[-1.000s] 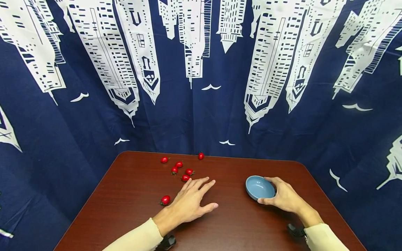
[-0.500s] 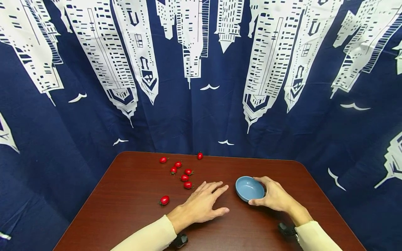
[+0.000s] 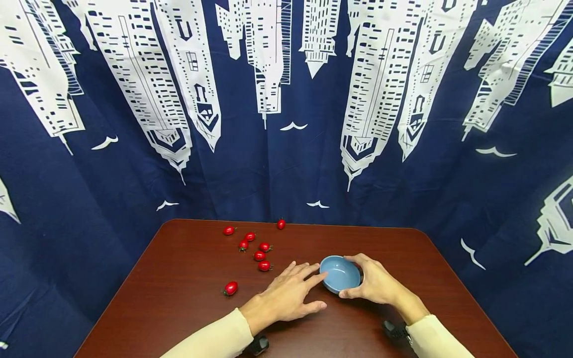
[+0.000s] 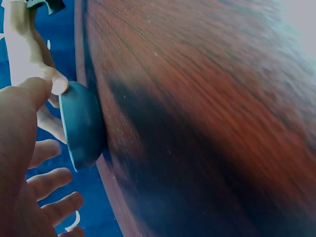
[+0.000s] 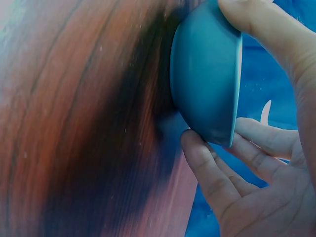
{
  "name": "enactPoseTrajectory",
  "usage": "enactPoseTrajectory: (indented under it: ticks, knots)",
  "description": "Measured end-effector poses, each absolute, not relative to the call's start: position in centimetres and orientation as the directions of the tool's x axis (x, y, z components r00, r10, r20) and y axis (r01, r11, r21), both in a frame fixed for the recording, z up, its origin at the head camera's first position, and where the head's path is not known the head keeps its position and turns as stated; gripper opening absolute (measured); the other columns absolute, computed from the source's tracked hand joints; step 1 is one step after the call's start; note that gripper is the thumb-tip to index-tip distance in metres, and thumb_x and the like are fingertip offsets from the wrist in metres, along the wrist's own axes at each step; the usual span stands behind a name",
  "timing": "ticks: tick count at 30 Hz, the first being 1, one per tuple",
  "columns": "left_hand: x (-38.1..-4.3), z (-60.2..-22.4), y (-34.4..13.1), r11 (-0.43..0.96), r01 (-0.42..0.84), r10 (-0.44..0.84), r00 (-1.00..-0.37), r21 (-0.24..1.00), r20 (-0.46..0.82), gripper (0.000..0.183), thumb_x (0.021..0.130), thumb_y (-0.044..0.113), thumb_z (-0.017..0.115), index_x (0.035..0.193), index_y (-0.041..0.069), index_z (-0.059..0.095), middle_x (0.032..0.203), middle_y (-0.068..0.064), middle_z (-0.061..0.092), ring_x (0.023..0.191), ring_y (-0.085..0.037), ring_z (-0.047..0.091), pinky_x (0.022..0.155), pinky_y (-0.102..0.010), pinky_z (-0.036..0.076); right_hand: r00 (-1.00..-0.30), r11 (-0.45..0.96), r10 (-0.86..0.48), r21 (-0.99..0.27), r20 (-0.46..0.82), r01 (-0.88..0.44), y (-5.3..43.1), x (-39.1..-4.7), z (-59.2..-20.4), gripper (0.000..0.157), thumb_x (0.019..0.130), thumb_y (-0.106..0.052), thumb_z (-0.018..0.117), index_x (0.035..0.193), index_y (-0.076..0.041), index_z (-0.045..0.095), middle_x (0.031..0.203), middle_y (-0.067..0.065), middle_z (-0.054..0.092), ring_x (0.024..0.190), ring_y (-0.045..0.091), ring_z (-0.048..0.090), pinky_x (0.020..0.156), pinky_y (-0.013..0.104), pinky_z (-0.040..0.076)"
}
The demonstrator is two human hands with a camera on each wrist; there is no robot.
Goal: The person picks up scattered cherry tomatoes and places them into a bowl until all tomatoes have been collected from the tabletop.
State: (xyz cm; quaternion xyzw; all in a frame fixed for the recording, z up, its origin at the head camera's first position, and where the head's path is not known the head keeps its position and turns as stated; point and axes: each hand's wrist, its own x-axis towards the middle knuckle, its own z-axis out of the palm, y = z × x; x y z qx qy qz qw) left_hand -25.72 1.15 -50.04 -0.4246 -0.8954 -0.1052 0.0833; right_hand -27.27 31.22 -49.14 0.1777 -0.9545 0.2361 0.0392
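A shallow blue bowl (image 3: 338, 275) is on the brown table, right of its middle in the head view. My right hand (image 3: 380, 284) grips it from the right, thumb on the near rim and fingers round the far side; the right wrist view shows the thumb at the rim and fingertips under the curved wall of the bowl (image 5: 210, 74). My left hand (image 3: 286, 297) is palm down with fingers spread, its fingertips right at the bowl's left rim. Several red cherry tomatoes (image 3: 264, 266) with green stems lie left of the bowl, with one cherry tomato (image 3: 231, 288) nearer the left forearm.
One cherry tomato (image 3: 281, 223) lies close to the table's far edge. Behind the brown table (image 3: 179, 278) hangs a dark blue curtain (image 3: 250, 184) printed with white buildings and birds. Each wrist wears a black camera.
My right hand has slid the bowl left across the table. The left hand has moved right to meet it, uncovering a tomato that it hid earlier.
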Motion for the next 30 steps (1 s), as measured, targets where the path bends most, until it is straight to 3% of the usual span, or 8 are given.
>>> enactPoseTrajectory:
  ticks: [16, 22, 30]
  knots:
    - [-25.4, -50.1, -1.9, 0.617, 0.777, 0.731, -0.624, 0.123, 0.276, 0.060, 0.105, 0.064, 0.053, 0.151, 0.026, 0.062, 0.162, 0.000, 0.055, 0.151, -0.032, 0.051, 0.125, -0.063, 0.037, -0.908, 0.791, -0.381, -0.446, 0.178, -0.419, 28.2, -26.9, -49.3, 0.108, 0.064, -0.071, 0.094, 0.145, -0.008, 0.060, 0.128, 0.002, 0.069, 0.109, 0.016, 0.068, 0.087, 0.030, 0.060]
    - [-25.0, -50.0, -3.2, 0.614, 0.777, 0.732, -0.627, 0.140, 0.266, 0.058, 0.106, 0.060, 0.056, 0.151, 0.024, 0.062, 0.162, -0.001, 0.056, 0.150, -0.031, 0.052, 0.125, -0.063, 0.037, -0.899, 0.772, -0.399, -0.463, 0.182, -0.436, 27.1, -26.7, -49.3, 0.108, 0.064, -0.069, 0.095, 0.144, -0.006, 0.061, 0.129, 0.004, 0.069, 0.110, 0.016, 0.068, 0.089, 0.033, 0.061]
    - [-24.6, -49.7, -5.3, 0.620, 0.771, 0.730, -0.636, 0.150, 0.251, 0.057, 0.106, 0.059, 0.058, 0.152, 0.024, 0.061, 0.161, -0.002, 0.057, 0.150, -0.030, 0.053, 0.125, -0.059, 0.039, -0.873, 0.731, -0.457, -0.486, 0.172, -0.479, 25.7, -26.5, -49.0, 0.104, 0.069, -0.065, 0.094, 0.146, -0.004, 0.060, 0.133, 0.006, 0.068, 0.111, 0.017, 0.069, 0.086, 0.028, 0.062]
